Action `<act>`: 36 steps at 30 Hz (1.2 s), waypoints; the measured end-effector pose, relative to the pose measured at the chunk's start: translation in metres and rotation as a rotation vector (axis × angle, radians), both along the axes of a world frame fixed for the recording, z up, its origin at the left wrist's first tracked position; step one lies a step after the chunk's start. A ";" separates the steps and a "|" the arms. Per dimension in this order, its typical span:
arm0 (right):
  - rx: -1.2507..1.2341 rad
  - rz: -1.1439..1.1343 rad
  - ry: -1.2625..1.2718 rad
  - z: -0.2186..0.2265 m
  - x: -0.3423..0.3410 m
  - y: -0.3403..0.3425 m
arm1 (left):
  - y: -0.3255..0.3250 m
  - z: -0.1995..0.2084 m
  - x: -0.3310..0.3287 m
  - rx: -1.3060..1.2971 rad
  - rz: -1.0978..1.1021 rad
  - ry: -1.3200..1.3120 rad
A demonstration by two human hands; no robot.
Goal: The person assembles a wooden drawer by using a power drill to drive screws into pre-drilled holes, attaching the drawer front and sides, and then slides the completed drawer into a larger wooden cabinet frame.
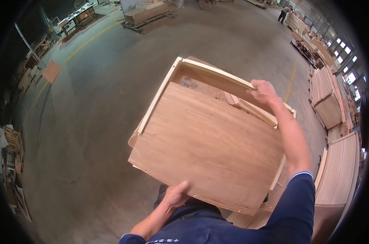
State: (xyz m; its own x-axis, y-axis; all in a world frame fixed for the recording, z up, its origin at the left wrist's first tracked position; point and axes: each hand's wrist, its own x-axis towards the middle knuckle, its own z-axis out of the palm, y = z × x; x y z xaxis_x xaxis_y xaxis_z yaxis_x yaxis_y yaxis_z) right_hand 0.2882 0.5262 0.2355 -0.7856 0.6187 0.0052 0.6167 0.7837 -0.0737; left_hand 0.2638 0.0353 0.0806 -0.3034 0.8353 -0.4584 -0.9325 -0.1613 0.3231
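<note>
A flat wooden panel (209, 150) with brown grain lies tilted in front of me, between the side rails of a shallow, drawer-like wooden frame (158, 97). My left hand (178, 194) is closed on the panel's near edge, thumb on top and fingers hidden beneath. Over the far side of the frame, my right hand (265, 92) is closed with its fingers wrapped round the pale top edge. A gap separates the panel's far edge from that far board (217, 75). Small notches or holes mark the panel's near edge.
Through the gap, loose wood strips (253, 112) show below the frame. Stacked boards (327, 95) and curved panels (339, 171) stand at the right. A wood pile (14, 148) is at the left. Far back are a cluttered workbench (76, 20), a low pallet (145, 18) and another person (283, 15).
</note>
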 end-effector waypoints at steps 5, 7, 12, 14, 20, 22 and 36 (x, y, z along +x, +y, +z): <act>0.091 0.027 0.169 0.089 0.037 0.019 | -0.016 -0.002 0.005 0.070 -0.045 0.092; 0.083 0.052 0.251 0.134 0.049 0.033 | -0.021 -0.001 0.006 0.122 -0.060 0.111; 0.333 0.029 0.307 0.249 0.086 0.049 | -0.029 -0.003 -0.010 0.158 -0.140 0.140; 0.250 0.023 0.366 0.294 0.092 0.043 | -0.037 -0.007 -0.025 0.176 -0.177 0.137; 0.999 -0.142 0.297 0.386 0.061 -0.069 | -0.104 -0.007 -0.103 0.178 -0.108 0.120; 1.105 -0.029 0.460 0.393 0.023 -0.114 | -0.142 -0.013 -0.151 0.144 0.025 0.173; 0.972 0.323 0.494 0.306 -0.396 -0.270 | -0.486 -0.048 -0.451 -0.342 0.722 0.309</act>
